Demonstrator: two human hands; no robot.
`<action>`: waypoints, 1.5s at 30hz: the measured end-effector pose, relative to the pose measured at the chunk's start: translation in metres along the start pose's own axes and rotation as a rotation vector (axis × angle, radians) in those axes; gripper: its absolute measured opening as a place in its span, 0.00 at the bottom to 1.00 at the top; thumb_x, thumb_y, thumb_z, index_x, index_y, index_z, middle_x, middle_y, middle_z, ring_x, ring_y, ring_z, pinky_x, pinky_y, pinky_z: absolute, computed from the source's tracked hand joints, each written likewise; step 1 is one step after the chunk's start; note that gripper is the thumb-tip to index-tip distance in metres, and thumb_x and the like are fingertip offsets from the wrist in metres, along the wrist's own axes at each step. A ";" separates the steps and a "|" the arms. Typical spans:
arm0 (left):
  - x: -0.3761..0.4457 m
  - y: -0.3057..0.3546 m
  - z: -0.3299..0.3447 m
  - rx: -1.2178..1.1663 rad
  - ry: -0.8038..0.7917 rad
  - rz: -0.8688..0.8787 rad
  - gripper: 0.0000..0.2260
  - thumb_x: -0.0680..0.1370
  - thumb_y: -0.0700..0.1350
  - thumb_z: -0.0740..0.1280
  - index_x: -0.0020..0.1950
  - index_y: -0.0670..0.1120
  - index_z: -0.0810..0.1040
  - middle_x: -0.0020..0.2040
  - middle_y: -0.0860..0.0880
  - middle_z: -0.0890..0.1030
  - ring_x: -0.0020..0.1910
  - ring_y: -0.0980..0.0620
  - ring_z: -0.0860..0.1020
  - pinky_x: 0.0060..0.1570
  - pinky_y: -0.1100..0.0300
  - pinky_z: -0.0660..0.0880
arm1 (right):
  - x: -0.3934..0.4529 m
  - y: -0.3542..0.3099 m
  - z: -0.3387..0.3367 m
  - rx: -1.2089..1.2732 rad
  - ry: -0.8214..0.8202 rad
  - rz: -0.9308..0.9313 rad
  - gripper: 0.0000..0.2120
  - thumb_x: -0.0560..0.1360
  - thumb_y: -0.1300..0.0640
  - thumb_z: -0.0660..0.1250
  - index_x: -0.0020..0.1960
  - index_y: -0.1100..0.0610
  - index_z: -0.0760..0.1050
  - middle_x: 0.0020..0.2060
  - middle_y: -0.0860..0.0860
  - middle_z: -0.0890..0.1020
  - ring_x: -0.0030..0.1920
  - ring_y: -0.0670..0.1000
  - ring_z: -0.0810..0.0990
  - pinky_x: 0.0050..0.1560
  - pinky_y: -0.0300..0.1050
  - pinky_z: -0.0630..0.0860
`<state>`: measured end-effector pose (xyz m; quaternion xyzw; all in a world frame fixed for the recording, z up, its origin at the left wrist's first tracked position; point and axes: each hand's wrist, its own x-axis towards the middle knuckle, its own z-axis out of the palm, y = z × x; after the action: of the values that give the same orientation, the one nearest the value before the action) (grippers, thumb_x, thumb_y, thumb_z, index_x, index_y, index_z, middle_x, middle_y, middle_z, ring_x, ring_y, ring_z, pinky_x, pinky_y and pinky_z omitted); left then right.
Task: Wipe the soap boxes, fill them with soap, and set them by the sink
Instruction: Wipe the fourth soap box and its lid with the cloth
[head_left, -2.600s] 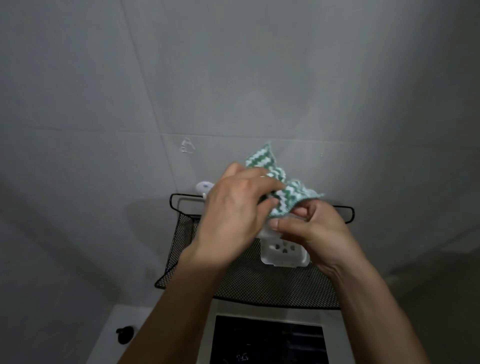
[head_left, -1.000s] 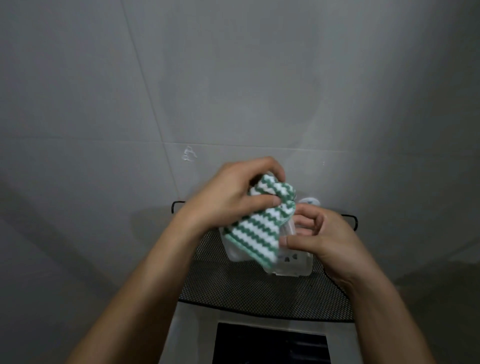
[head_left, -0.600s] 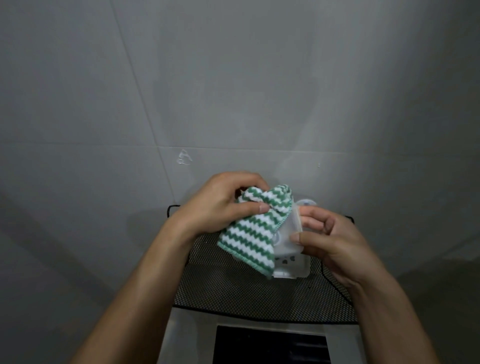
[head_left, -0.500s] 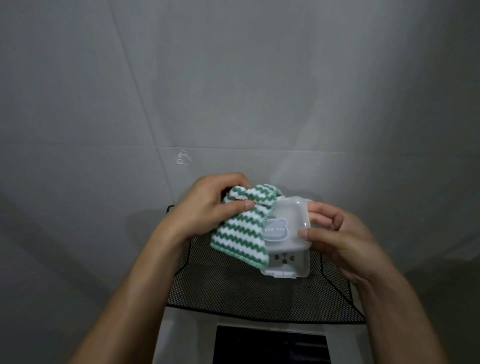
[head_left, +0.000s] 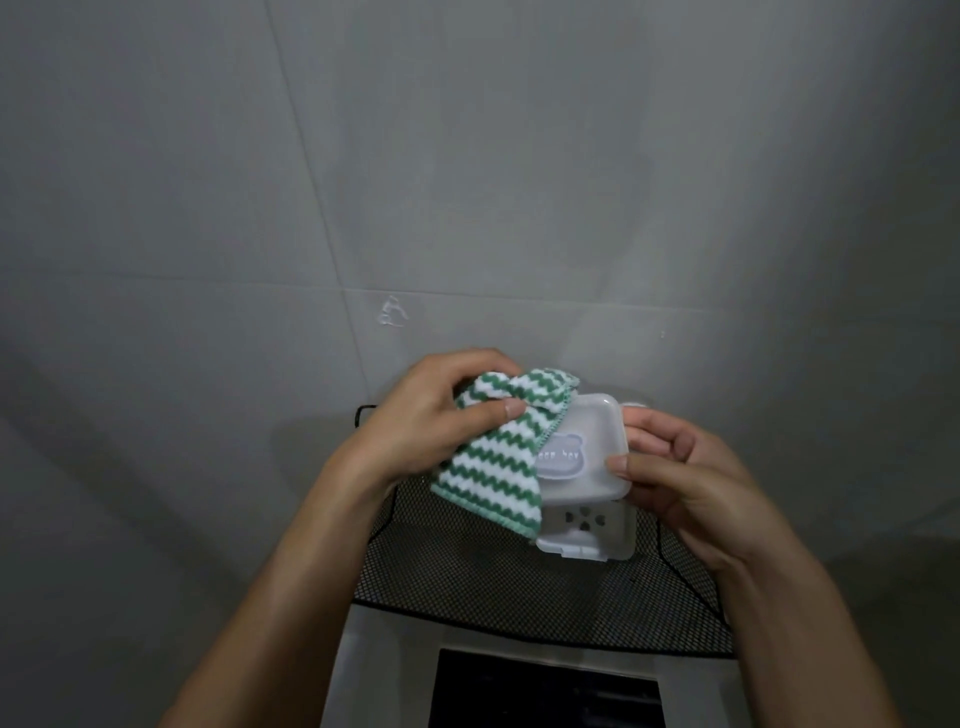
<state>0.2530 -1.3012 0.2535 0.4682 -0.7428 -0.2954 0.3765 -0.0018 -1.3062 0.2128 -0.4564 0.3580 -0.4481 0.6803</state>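
A translucent white soap box with a bear-shaped badge on its lid is held up in front of the wall. My right hand grips its right side, thumb on the lid and fingers behind. My left hand grips a green-and-white zigzag cloth, which hangs against the box's left part and covers it. Below the lid, the box's lower half with drain holes shows.
A black mesh basket hangs on the grey tiled wall below my hands. Under it stands a white appliance with a dark panel. A small clear hook sticks to the wall above.
The cloth has slid left off the lid, uncovering the bear badge. The box has tilted so its lid faces me. Both hands stay at about the same height.
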 end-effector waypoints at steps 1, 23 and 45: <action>-0.002 -0.003 -0.003 -0.026 0.000 -0.014 0.07 0.77 0.50 0.70 0.53 0.51 0.81 0.46 0.51 0.83 0.45 0.51 0.83 0.45 0.51 0.78 | 0.000 0.000 -0.001 0.009 0.010 0.008 0.27 0.59 0.65 0.73 0.59 0.65 0.78 0.49 0.60 0.85 0.43 0.54 0.86 0.39 0.45 0.84; -0.015 -0.019 0.022 -0.567 0.342 -0.204 0.12 0.71 0.50 0.75 0.50 0.50 0.77 0.44 0.48 0.84 0.43 0.49 0.84 0.40 0.53 0.79 | -0.005 -0.015 0.022 0.074 0.119 0.062 0.29 0.66 0.60 0.73 0.67 0.59 0.75 0.59 0.61 0.83 0.59 0.62 0.82 0.56 0.57 0.82; -0.037 0.024 0.082 -0.147 0.462 -0.199 0.03 0.81 0.46 0.66 0.52 0.49 0.78 0.44 0.52 0.84 0.43 0.56 0.83 0.39 0.50 0.81 | -0.010 -0.015 0.011 0.141 0.207 0.064 0.18 0.64 0.62 0.73 0.53 0.63 0.78 0.41 0.59 0.87 0.39 0.53 0.87 0.37 0.49 0.85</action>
<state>0.1835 -1.2507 0.2171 0.5652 -0.5640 -0.2694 0.5384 0.0005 -1.2958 0.2319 -0.3471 0.4082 -0.4950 0.6840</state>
